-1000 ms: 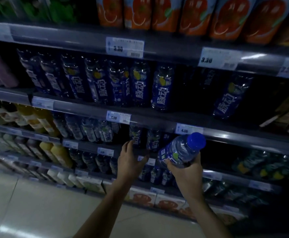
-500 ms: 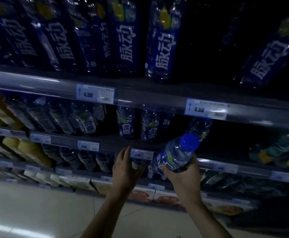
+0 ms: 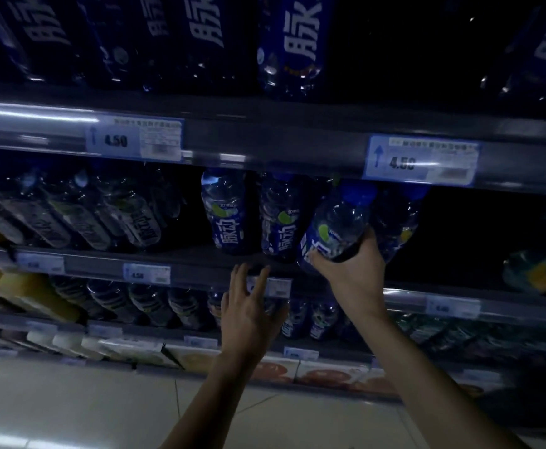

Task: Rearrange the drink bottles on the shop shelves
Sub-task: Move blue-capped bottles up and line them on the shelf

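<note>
My right hand (image 3: 351, 270) grips the lower body of a clear drink bottle with a blue cap and blue label (image 3: 336, 226), tilted, its cap just under the upper shelf rail. It sits at the front of the middle shelf (image 3: 181, 259), right of two upright bottles of the same kind (image 3: 224, 212) (image 3: 279, 218). Another bottle (image 3: 398, 222) stands behind it to the right. My left hand (image 3: 249, 309) hovers lower, fingers spread and relaxed, in front of the shelf edge and a price tag (image 3: 276, 286), holding nothing.
Large dark blue bottles (image 3: 297, 43) fill the shelf above. Clear bottles (image 3: 129, 218) lean at the left, yellow bottles (image 3: 31, 286) further left. A dark gap (image 3: 459, 238) lies right of the held bottle. Lower shelves hold more bottles and cartons; pale floor below.
The view has closed in on the shelves. My right hand lifted the bottle up and forward onto the middle shelf beside the two blue-labelled bottles. My left hand stayed below, open.
</note>
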### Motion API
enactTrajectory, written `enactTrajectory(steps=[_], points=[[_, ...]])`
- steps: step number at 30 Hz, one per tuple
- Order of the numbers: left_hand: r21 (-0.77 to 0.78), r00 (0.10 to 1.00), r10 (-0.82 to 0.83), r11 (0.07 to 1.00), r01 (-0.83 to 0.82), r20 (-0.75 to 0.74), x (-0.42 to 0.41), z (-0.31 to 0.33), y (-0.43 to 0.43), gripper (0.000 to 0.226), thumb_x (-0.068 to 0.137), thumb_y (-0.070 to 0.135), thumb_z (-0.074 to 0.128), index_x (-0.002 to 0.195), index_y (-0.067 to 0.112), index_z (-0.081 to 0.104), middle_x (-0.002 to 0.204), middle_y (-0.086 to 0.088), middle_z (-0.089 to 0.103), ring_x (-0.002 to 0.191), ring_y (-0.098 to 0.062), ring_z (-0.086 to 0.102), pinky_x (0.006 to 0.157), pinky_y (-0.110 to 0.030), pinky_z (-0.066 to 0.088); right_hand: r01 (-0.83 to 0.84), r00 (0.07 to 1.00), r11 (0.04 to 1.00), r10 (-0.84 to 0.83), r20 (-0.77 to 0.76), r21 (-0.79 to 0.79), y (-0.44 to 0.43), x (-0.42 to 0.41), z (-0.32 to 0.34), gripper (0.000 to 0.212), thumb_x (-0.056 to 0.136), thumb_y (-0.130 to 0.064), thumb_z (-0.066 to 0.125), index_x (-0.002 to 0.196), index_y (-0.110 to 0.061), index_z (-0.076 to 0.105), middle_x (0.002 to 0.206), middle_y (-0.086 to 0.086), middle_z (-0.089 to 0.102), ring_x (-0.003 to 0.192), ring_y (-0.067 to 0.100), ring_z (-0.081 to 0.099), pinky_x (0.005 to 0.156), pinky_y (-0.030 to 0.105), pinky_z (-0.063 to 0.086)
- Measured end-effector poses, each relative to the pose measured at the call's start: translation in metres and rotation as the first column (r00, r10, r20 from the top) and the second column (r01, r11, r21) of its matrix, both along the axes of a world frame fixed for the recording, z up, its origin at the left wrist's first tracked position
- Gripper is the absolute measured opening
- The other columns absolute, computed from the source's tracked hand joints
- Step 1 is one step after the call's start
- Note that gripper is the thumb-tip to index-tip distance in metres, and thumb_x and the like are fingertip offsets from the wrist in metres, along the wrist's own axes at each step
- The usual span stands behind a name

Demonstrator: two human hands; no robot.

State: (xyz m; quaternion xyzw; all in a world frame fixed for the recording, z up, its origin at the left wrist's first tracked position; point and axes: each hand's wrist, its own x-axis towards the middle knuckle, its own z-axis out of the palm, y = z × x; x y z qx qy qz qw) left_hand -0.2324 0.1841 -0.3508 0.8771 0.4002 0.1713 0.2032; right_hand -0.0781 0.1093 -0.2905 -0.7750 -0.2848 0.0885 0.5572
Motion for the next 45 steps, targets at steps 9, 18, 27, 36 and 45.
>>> enactTrajectory(steps=[9,18,27,36,45], points=[[0.003,0.999,0.028,1.000,-0.028,0.038,0.005,-0.004,0.001,0.073,0.078,0.044,0.070,0.141,0.023,0.039,0.153,-0.012,0.024,0.127,-0.036,0.046,0.080,-0.043,0.053,-0.051,0.999,0.997,0.051,0.006,-0.049,0.017,0.013,-0.004,0.076,0.074,-0.026,0.081,0.136,-0.029,0.038,0.116,-0.013,0.058,0.102,0.004,0.055,0.083,0.012,0.042],[-0.028,0.995,-0.023,0.999,0.026,0.094,0.006,-0.002,-0.006,0.076,0.078,0.034,0.076,0.142,0.013,0.040,0.152,-0.021,0.023,0.105,-0.037,0.060,0.070,-0.044,0.056,0.125,0.992,0.989,-0.123,0.031,-0.084,0.007,-0.012,-0.028,0.071,0.081,-0.039,0.073,0.138,-0.012,0.042,0.133,0.007,0.056,0.122,0.021,0.052,0.103,0.037,0.045],[-0.010,0.994,-0.010,1.000,0.011,0.108,0.013,-0.008,-0.018,0.069,0.077,0.031,0.076,0.136,0.011,0.047,0.151,-0.022,0.025,0.087,-0.035,0.064,0.061,-0.040,0.055,0.210,0.976,0.973,-0.202,0.080,-0.096,0.025,-0.019,-0.044,0.069,0.083,-0.040,0.071,0.133,-0.008,0.038,0.133,0.010,0.045,0.122,0.024,0.044,0.093,0.022,0.035],[-0.033,0.990,-0.019,0.999,0.023,0.137,0.011,-0.006,-0.016,0.067,0.076,0.032,0.077,0.131,0.011,0.046,0.150,-0.019,0.025,0.081,-0.028,0.064,0.054,-0.031,0.049,0.194,0.976,0.975,-0.182,0.117,-0.105,0.025,-0.015,-0.043,0.060,0.085,-0.034,0.070,0.129,-0.006,0.041,0.126,0.010,0.047,0.114,0.024,0.049,0.088,0.021,0.037],[-0.126,0.941,0.048,0.992,-0.006,0.334,0.005,0.001,0.002,0.056,0.082,0.027,0.072,0.129,0.009,0.047,0.139,-0.010,0.036,0.104,-0.001,0.042,0.075,-0.002,0.040,0.229,0.973,0.972,-0.227,0.038,-0.055,0.016,-0.029,-0.041,0.068,0.083,-0.037,0.072,0.137,-0.008,0.042,0.134,0.009,0.045,0.120,0.020,0.047,0.097,0.022,0.038]])
